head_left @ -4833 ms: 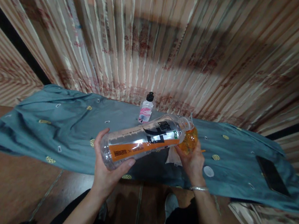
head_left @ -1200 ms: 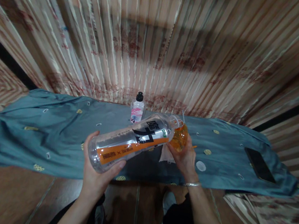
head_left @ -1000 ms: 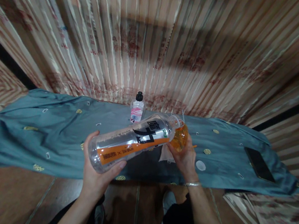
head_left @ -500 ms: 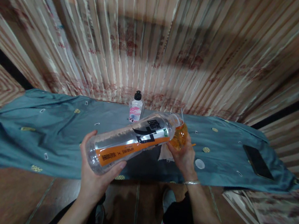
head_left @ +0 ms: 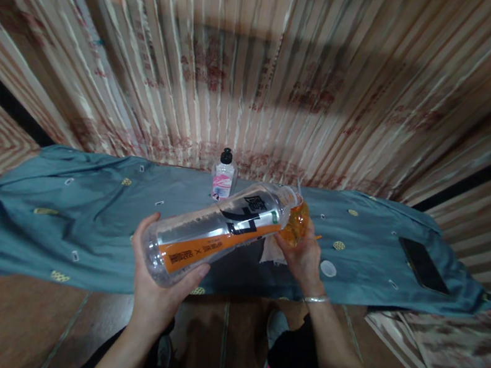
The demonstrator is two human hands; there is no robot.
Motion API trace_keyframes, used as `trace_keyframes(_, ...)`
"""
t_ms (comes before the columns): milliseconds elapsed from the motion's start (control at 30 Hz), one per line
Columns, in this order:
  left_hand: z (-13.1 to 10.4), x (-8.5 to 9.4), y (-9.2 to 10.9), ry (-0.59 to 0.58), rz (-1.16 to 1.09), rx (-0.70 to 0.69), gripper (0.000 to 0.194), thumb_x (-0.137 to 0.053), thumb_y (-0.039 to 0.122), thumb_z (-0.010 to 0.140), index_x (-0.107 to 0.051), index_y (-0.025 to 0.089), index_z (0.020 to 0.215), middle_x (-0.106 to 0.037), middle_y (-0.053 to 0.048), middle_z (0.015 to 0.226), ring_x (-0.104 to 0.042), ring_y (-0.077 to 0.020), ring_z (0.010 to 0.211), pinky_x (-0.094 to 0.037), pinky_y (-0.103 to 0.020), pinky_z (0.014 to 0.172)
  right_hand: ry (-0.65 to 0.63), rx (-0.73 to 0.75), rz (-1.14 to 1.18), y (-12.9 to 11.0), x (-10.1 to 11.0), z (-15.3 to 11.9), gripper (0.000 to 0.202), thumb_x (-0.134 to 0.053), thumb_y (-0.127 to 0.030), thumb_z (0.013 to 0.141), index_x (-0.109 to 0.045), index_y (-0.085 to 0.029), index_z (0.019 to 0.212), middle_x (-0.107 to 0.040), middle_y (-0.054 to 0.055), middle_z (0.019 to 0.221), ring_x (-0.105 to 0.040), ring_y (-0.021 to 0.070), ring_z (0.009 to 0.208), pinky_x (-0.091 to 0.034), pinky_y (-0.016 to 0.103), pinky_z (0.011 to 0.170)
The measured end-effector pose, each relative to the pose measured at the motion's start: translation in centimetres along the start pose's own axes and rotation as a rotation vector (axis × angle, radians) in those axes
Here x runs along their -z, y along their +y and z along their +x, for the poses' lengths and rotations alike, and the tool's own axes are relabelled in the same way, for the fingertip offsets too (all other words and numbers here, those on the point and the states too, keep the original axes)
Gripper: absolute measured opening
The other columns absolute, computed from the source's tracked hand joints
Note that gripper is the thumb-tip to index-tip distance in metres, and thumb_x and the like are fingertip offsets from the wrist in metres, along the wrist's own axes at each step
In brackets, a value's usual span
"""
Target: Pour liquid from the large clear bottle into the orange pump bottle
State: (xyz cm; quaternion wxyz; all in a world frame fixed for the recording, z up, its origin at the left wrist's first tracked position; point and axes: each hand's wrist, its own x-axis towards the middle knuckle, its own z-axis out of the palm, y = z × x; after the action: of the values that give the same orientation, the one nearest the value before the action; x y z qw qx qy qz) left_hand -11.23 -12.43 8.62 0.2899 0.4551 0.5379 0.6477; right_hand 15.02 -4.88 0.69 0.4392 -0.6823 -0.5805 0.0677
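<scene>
My left hand (head_left: 162,286) is wrapped round the base of a large clear plastic bottle (head_left: 219,230) with an orange and silver label. The bottle lies tilted in the air, its neck pointing right and slightly raised in the picture. Its mouth is at the top of a small container of orange colour (head_left: 296,222), which my right hand (head_left: 302,253) grips from the right and below. A thin clear stick or straw rises by the container's rim. Whether liquid is passing between the two cannot be made out.
A small clear bottle (head_left: 223,175) with a black cap stands at the back of the blue cloth (head_left: 96,203). Right of my hands lie a round white lid (head_left: 328,269) and a black phone (head_left: 424,265). Something pale (head_left: 272,251) sits beneath my right hand. A striped curtain hangs behind.
The large bottle has turned slightly about its length in my left hand, so its label print has shifted. Both hands are in nearly the same places.
</scene>
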Motion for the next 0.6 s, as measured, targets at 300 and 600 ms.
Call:
trace_keyframes(300, 0.3, 0.2, -1.0, -0.017, 0.042, -0.070, 0.093, -0.093, 0.036, 0.053, -0.047, 0.026, 0.133, -0.057, -0.006, 0.123, -0.064, -0.0236, 0.109, -0.053, -0.038, 0.095, 0.034, -0.013, 0.006, 0.1, -0.2, 0.0, 0.078, -0.070, -0.060, 0.075, -0.051, -0.016, 0.137, -0.073, 0.016, 0.120, -0.072, 0.0329, 0.107, -0.059, 0.046, 0.089)
trace_keyframes(600, 0.1, -0.1, -0.3, 0.012, 0.025, -0.050, 0.091, -0.092, 0.033, 0.054, -0.048, 0.026, 0.133, -0.058, -0.005, 0.123, -0.063, -0.0220, 0.107, -0.053, -0.034, 0.093, 0.026, -0.012, 0.001, 0.3, -0.2, -0.1, 0.078, -0.070, -0.060, 0.076, -0.050, -0.017, 0.138, -0.073, 0.015, 0.119, -0.072, 0.0323, 0.108, -0.058, 0.045, 0.090)
